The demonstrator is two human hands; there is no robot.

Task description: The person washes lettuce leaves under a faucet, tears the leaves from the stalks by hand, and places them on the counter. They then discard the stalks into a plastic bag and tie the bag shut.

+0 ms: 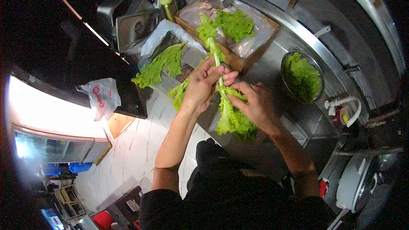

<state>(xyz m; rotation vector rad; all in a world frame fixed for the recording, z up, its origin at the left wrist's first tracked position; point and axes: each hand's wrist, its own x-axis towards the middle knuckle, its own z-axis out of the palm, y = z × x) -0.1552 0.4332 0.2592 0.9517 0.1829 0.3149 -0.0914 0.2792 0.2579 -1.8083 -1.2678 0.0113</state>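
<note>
A long green lettuce leaf (217, 58) with a pale stem runs between my hands. My left hand (200, 83) is closed around the stem, thumb on top. My right hand (257, 106) pinches the frilly edge lower down, just to the right of the stem. More lettuce (234, 123) hangs below my hands. Another loose lettuce leaf (164, 66) lies to the left on the counter. Beyond my hands, a lettuce piece (235, 24) rests on the plastic lining of a cardboard box (240, 61). At the right, a round bowl (284, 86) holds torn lettuce.
A green-capped bottle (168, 8) stands beside the box, near metal trays (134, 30) and a whitish plastic bag (164, 32). A white faucet (353, 106) is at the right. A printed plastic bag (102, 96) hangs at the left. The metal counter edge (294, 21) curves behind.
</note>
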